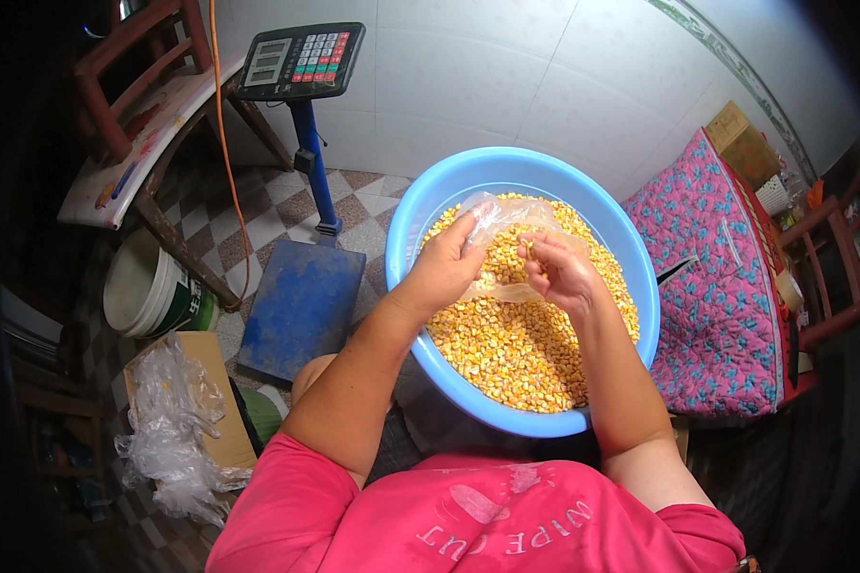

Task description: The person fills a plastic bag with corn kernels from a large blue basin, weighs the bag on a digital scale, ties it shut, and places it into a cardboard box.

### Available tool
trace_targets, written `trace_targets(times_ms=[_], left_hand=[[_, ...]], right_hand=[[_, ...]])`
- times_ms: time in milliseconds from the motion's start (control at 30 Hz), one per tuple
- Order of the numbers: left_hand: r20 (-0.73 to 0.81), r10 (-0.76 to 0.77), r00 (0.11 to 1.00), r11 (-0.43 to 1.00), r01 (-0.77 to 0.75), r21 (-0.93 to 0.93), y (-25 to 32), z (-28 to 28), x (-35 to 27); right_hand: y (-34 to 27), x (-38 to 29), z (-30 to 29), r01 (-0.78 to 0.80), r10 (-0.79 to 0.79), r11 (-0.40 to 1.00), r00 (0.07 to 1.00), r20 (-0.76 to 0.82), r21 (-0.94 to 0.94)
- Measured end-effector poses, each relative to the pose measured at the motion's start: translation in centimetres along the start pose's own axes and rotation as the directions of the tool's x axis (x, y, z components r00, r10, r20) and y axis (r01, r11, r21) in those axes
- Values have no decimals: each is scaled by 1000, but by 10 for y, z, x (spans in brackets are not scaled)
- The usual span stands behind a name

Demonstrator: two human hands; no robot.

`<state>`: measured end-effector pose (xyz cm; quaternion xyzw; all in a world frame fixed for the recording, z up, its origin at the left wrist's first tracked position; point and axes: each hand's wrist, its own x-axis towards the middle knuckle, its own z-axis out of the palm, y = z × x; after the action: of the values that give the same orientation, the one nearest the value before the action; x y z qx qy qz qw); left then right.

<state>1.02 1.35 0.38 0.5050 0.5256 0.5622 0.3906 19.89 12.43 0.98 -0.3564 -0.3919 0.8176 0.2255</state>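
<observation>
Dried corn kernels [509, 358] fill much of a large round blue plastic basin [523, 161] in front of me. A clear plastic bag [523, 211] lies open over the corn, with kernels showing inside its mouth. My left hand [450, 259] grips the bag's left edge between thumb and fingers. Over the bag's right side, my right hand [560, 271] is curled with a few kernels between its fingertips. The bag's lower part is hard to make out against the corn.
Left of the basin stands a platform scale with a blue plate [304, 308] and a keypad display [301, 61]. Crumpled plastic bags [175, 422] lie on cardboard [222, 401]. A white bucket [147, 283] sits under a table [165, 136]. A pink quilted cloth [709, 286] is at right.
</observation>
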Motion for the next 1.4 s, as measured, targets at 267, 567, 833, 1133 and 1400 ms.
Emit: trace_targets(times_ms=[267,567,833,1133,1400], left_hand=[[-4,24,1000,1000,-24,-17,1,1,1],[1,-2,1000,1000,3,-12,2,-2,-2],[11,-12,1000,1000,12,-6,5,-1,1],[7,-29,1000,1000,29,10,2,-2,-1],[27,-14,1000,1000,14,6,1,-2,0]], right_hand=[[11,18,-7,258,-326,890,937,-128,-377],[7,-37,35,262,34,692,919,393,-673],[67,-25,56,569,12,-89,821,571,-817],[80,-23,47,430,341,-74,859,382,-900],[26,-30,35,235,400,519,783,477,-822]])
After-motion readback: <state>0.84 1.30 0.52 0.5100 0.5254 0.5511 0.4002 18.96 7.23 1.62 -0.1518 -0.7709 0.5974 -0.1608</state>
